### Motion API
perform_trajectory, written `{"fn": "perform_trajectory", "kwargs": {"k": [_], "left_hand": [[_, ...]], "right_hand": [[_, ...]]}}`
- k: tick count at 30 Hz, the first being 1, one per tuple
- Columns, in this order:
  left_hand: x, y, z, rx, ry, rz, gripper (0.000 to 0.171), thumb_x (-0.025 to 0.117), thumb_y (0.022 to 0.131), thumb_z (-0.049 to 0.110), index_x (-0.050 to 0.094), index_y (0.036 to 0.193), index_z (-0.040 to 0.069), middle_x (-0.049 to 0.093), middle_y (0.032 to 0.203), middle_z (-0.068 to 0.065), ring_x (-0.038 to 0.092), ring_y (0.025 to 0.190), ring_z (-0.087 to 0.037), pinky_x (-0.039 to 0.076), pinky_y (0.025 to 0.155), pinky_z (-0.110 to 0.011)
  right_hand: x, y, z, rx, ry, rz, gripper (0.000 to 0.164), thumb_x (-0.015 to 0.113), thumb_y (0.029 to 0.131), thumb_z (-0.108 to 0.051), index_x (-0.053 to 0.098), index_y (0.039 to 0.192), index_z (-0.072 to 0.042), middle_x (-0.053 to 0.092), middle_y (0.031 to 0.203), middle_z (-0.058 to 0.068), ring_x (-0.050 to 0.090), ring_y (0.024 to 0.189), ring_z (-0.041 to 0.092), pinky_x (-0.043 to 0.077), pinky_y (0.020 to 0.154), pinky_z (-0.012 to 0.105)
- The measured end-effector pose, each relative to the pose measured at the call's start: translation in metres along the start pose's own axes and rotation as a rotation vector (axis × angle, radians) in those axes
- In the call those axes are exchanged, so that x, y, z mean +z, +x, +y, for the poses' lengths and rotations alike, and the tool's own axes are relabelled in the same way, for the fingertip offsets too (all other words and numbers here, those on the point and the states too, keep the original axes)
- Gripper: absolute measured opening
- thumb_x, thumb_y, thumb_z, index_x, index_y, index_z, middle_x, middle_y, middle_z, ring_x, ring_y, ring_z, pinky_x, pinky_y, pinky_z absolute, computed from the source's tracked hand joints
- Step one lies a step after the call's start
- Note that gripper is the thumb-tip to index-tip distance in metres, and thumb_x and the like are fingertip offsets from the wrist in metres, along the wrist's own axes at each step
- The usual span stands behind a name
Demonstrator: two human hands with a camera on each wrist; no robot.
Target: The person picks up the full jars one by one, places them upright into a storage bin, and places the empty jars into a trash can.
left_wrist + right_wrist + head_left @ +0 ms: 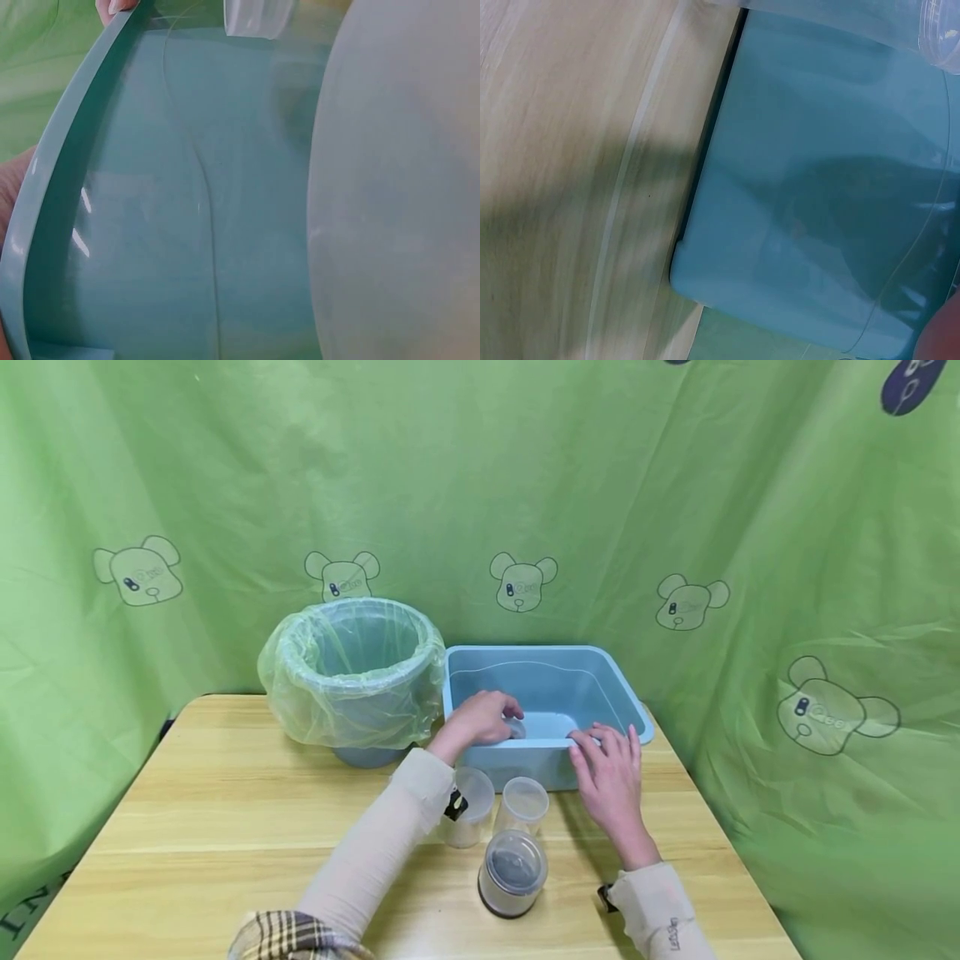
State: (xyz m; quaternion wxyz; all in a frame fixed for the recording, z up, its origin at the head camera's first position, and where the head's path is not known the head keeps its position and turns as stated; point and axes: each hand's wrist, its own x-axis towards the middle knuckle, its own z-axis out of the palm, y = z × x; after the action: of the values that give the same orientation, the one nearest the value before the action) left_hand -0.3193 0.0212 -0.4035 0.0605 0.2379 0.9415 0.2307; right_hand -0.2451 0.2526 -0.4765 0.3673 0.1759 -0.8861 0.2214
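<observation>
My left hand [483,717] reaches over the front rim of a blue plastic basin [517,650], its fingers curled at a clear plastic piece [517,728] just inside. Most of that piece is hidden behind the hand and rim. Farther right, my right hand [611,772] grips the same front rim, fingers bent over the edge and thumb on the outer side. In front of the basin stand two clear plastic cups, a left one [474,789] beside my left wrist and a right one [525,802]. Nearer still is a clear cylindrical container [513,872] with a dark bottom edge.
Left of the basin stands a bin [363,756] lined with a thin green-yellow bag [345,714] folded over its rim. Both containers rest on a wooden table [187,827]. A green curtain [480,485] with printed bear heads hangs behind and along the sides.
</observation>
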Motion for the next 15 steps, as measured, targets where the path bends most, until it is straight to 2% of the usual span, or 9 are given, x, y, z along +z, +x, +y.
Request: {"fn": "perform_trajectory", "kwargs": {"k": [15], "left_hand": [[-0.0013, -0.0018, 0.0003, 0.010, 0.017, 0.029, 0.040, 0.074, 0.094, 0.033, 0.071, 0.132, 0.020, 0.071, 0.132, 0.001, 0.062, 0.128, -0.021, 0.048, 0.110, -0.037]], "right_hand": [[0.0016, -0.0001, 0.0014, 0.003, 0.001, 0.002, 0.024, 0.059, 0.100, -0.021, 0.072, 0.114, -0.006, 0.064, 0.116, 0.021, 0.051, 0.126, 0.044, 0.011, 0.125, 0.066]]}}
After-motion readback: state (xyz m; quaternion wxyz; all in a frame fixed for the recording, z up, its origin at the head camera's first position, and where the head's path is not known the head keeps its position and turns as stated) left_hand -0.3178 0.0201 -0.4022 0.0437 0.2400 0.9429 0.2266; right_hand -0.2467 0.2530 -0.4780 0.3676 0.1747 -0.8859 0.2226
